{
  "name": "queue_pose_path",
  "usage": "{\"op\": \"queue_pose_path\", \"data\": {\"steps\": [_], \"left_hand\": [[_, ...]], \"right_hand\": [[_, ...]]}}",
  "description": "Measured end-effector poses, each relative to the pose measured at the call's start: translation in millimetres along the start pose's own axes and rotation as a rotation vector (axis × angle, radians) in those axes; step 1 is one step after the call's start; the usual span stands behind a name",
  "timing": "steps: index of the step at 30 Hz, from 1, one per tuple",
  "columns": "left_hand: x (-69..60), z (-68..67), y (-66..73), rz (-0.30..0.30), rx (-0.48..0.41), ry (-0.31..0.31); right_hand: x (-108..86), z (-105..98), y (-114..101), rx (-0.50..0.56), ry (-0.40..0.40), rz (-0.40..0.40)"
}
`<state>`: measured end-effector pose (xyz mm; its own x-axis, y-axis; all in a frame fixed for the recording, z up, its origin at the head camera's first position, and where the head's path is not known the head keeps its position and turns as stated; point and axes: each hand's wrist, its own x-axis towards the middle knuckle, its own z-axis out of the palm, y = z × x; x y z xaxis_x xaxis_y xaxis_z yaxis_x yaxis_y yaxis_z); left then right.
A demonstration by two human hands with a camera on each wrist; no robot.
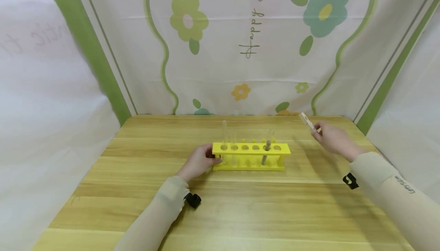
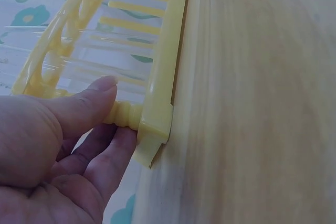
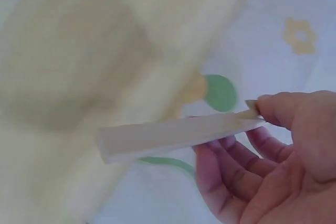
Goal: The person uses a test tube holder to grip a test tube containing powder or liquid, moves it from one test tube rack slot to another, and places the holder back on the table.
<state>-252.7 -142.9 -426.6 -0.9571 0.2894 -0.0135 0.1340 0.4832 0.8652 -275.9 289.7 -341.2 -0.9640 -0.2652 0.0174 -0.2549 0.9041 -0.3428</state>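
Note:
A yellow test tube rack stands upright on the wooden table. My left hand grips its left end; in the left wrist view the thumb and fingers close round the ridged end post. Two clear test tubes stand in the leftmost holes, one taller than the other. Toward the rack's right end, another test tube leans a little and has dark contents. Up and right of the rack, my right hand pinches a pale wooden test tube clamp, raised above the table and apart from the tubes.
The wooden table extends in front of the rack and to both sides. A white cloth printed with flowers hangs behind the table's far edge. More white cloth hangs at the sides.

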Motion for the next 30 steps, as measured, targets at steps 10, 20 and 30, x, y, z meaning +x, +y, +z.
{"op": "queue_pose_path", "data": {"steps": [10, 20, 30], "left_hand": [[1.6, -0.4, -1.3, -0.001, 0.005, 0.000], [0.0, -0.4, 0.8, -0.007, 0.008, -0.010], [0.5, -0.1, -0.4, 0.017, -0.021, -0.024]], "right_hand": [[-17.7, -32.7, -38.0, -0.100, 0.203, -0.148], [-31.0, -33.2, -68.3, -0.170, 0.270, -0.326], [-35.9, -24.7, -81.7, -0.199, 0.367, -0.377]]}}
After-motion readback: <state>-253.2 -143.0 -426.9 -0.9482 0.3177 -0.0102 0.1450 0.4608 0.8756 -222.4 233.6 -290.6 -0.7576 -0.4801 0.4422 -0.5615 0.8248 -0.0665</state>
